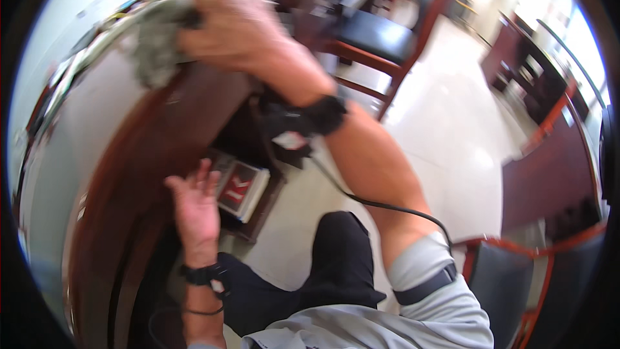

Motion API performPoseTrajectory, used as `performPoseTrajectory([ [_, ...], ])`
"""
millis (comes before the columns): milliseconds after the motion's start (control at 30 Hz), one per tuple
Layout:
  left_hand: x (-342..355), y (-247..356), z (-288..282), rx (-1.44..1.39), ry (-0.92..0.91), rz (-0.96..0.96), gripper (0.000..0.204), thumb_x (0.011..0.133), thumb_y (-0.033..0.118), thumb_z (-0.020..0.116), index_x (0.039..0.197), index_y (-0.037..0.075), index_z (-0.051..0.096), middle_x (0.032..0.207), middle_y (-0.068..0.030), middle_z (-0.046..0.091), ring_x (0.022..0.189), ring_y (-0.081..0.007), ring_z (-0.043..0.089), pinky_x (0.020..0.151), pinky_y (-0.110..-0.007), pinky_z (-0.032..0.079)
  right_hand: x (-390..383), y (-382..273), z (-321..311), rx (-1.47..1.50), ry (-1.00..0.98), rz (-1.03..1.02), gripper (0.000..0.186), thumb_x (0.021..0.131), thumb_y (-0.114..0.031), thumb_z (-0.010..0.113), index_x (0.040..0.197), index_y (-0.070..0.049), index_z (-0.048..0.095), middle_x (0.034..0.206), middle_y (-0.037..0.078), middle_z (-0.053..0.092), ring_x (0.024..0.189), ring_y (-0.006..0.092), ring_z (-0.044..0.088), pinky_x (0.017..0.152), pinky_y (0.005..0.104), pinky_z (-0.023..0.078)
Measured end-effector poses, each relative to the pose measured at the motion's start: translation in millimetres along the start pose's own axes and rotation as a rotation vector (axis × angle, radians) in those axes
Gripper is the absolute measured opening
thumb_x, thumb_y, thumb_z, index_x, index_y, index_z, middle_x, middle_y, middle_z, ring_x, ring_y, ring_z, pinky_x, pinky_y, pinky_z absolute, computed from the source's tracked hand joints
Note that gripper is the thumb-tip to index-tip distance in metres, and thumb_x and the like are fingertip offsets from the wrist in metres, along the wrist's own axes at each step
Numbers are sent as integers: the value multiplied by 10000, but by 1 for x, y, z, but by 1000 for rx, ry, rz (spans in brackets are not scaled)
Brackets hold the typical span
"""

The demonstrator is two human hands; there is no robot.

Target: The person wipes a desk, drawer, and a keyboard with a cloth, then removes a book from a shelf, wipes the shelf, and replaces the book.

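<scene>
Closed around a crumpled grey-green cloth (157, 42), my right hand (236, 22) reaches up over the far end of a dark reddish-brown desk (139, 136). Part of the cloth hangs down by the desk surface; blur hides whether it touches. My left hand (197, 203) is held low beside the desk edge, fingers spread and palm showing, with nothing in it. Close to its fingertips, a box or thick book with a red and white cover (239, 187) sits in an open compartment under the desk.
Papers and books (97, 39) line the desk's left and far side. Past the desk's end stands a wooden chair with a black seat (374, 35). More dark chairs (500, 284) and a desk panel (549, 181) are on the right. A black cable (387, 205) runs along my right arm.
</scene>
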State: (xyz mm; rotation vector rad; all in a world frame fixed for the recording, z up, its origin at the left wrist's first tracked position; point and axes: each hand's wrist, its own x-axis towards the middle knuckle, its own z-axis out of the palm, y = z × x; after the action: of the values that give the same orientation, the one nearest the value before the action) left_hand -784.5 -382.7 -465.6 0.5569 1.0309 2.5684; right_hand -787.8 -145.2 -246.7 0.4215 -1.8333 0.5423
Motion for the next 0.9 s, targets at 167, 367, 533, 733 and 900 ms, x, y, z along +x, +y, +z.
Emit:
performPoseTrajectory([
  [167, 1, 12, 7, 63, 127, 40, 788, 1008, 572, 483, 1507, -16, 324, 1524, -216, 362, 1357, -310, 487, 1093, -399, 486, 7, -10, 10, -212, 13, 63, 408, 666, -404, 677, 850, -53, 772, 876, 188, 719, 902, 344, 702, 845, 447, 513],
  [367, 6, 9, 4, 121, 78, 34, 777, 1011, 552, 494, 1496, -34, 333, 1530, -204, 368, 1356, -320, 490, 1101, -410, 486, 6, -5, 11, -182, -33, 123, 394, 682, -402, 652, 858, -79, 794, 886, 170, 729, 961, 337, 689, 916, 444, 454],
  [533, -6, 10, -10, 70, 79, 26, 707, 1003, 584, 461, 1414, 9, 445, 1422, -197, 509, 1312, -319, 551, 1069, -435, 507, 8, -9, 15, -165, -65, 136, 354, 693, -406, 660, 759, -81, 783, 741, 166, 707, 747, 325, 697, 715, 421, 513],
  [733, -19, -2, 23, 242, -123, -2, 666, 1014, 602, 420, 1388, 59, 511, 1404, -132, 558, 1284, -280, 566, 996, -400, 533, -4, -26, -17, -21, 3, 38, 320, 802, -237, 684, 1049, -37, 721, 1018, 184, 724, 998, 384, 672, 882, 460, 527],
  [900, -12, 12, 8, 290, 3, -65, 699, 1007, 605, 448, 1374, 13, 502, 1408, -148, 546, 1239, -262, 594, 984, -391, 531, 10, -14, 7, 133, 0, -5, 335, 822, -186, 659, 1110, -28, 727, 1092, 178, 739, 986, 336, 713, 872, 412, 555],
])
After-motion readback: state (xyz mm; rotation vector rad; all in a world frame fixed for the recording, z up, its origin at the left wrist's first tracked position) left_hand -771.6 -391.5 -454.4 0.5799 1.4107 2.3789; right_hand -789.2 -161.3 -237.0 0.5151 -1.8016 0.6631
